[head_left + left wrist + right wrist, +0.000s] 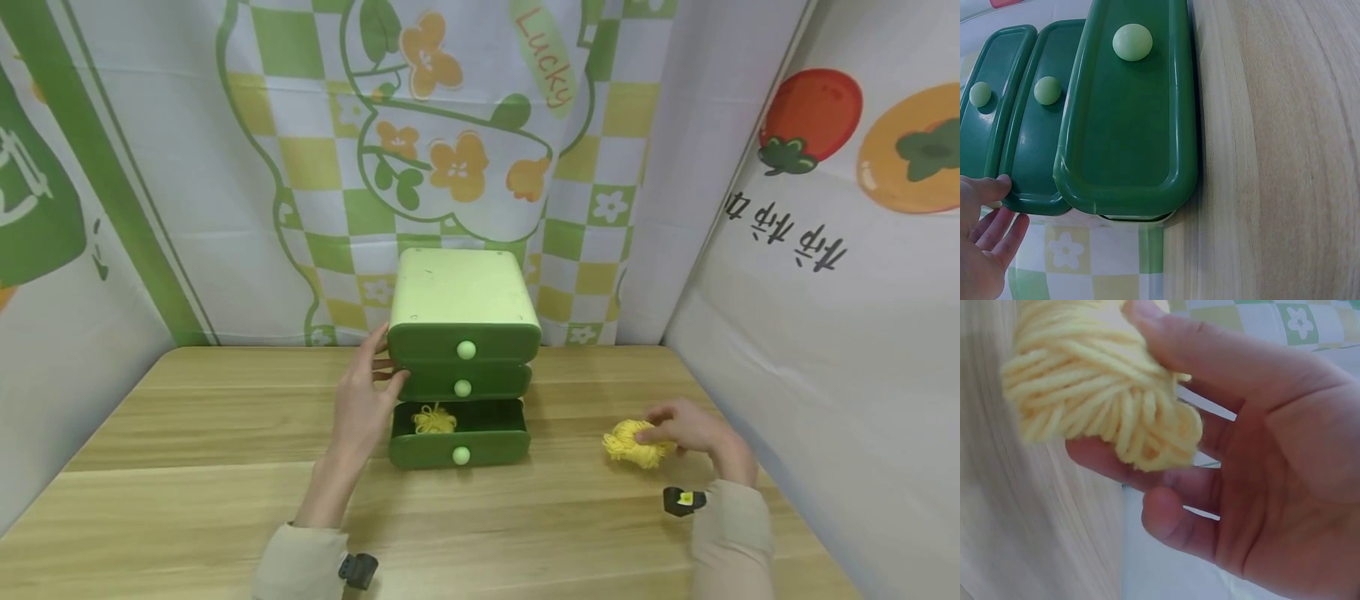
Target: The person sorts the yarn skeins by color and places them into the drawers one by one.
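My left hand (365,402) is at the left side of a small green drawer cabinet (465,287). Its thumb touches the front edge of the middle drawer (1044,144), with the other fingers loosely along the cabinet's side. The bottom drawer (491,450) is pulled out and a yellow bundle of yarn (433,419) lies inside, at its left. To the right of the cabinet, my right hand (686,425) holds a yellow skein of yarn (1094,387) between thumb and fingers, low over the table.
The top drawer (427,343) is closed, with a round pale knob like the others. A wooden table (225,500) carries everything. Behind the cabinet hangs a checked, flowered curtain (311,167), and a white printed cloth (817,333) bounds the right side.
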Action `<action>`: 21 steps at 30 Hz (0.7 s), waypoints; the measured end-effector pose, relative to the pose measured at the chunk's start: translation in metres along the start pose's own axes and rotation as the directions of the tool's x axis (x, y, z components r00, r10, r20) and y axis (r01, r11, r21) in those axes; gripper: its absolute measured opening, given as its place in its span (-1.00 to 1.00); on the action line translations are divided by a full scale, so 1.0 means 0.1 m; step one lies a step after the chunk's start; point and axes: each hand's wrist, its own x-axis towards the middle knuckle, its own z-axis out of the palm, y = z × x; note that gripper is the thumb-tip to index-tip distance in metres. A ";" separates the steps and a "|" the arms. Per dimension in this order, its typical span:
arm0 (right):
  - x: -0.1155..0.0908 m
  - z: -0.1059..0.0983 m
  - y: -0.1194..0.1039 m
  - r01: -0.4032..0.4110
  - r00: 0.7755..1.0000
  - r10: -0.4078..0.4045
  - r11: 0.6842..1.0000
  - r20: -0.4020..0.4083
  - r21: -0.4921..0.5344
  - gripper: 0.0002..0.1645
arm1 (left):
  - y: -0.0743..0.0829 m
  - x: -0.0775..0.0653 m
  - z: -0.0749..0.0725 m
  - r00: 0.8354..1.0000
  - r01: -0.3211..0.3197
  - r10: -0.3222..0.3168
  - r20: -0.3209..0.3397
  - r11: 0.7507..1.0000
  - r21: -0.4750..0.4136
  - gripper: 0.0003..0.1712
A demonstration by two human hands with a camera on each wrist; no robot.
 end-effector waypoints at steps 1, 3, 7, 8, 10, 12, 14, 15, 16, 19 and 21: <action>0.01 0.01 -0.01 0.001 1.000 -0.001 1.000 -0.002 0.007 -0.43 | 0.00 0.00 0.00 1.000 0.003 -0.003 0.000 1.000 0.002 -0.11; 0.03 0.02 -0.03 0.008 1.000 -0.008 1.000 -0.005 0.018 -0.49 | -0.01 0.00 0.00 1.000 0.004 -0.004 0.000 1.000 0.004 -0.10; 0.07 0.04 -0.10 0.028 0.999 -0.027 0.999 -0.023 0.037 -0.59 | 0.00 0.00 0.00 1.000 0.009 -0.009 0.001 1.000 0.001 -0.09; 0.08 0.04 -0.12 0.039 0.999 -0.038 0.999 -0.027 0.037 -0.61 | 0.00 0.00 0.00 1.000 0.010 -0.010 0.002 1.000 0.000 -0.09; 0.11 0.06 -0.17 0.051 0.998 -0.050 0.998 -0.040 0.036 -0.64 | 0.00 0.00 0.00 1.000 0.014 -0.014 0.003 1.000 -0.004 -0.08; 0.15 0.07 -0.21 0.072 0.996 -0.071 0.997 -0.049 0.020 -0.66 | 0.01 0.00 0.00 1.000 0.015 -0.015 0.005 1.000 -0.004 -0.09; 0.19 0.10 -0.27 0.087 0.995 -0.087 0.996 -0.055 0.005 -0.67 | 0.01 -0.01 -0.01 1.000 0.019 -0.019 0.004 1.000 -0.003 -0.10; 0.21 0.11 -0.30 0.090 0.994 -0.089 0.996 -0.059 0.001 -0.69 | 0.01 -0.01 -0.01 1.000 0.020 -0.020 0.004 1.000 -0.002 -0.10; 0.23 0.12 -0.33 0.098 0.993 -0.098 0.995 -0.059 -0.002 -0.69 | 0.01 -0.01 -0.02 1.000 0.020 -0.020 0.004 1.000 0.000 -0.11; 0.28 0.16 -0.40 0.120 0.991 -0.121 0.993 -0.061 -0.010 -0.72 | 0.01 -0.01 -0.02 1.000 0.020 -0.020 0.006 1.000 0.005 -0.11; 0.29 0.18 -0.44 0.142 0.987 -0.143 0.990 -0.067 -0.024 -0.74 | 0.01 -0.01 -0.01 1.000 0.018 -0.018 0.007 1.000 0.008 -0.11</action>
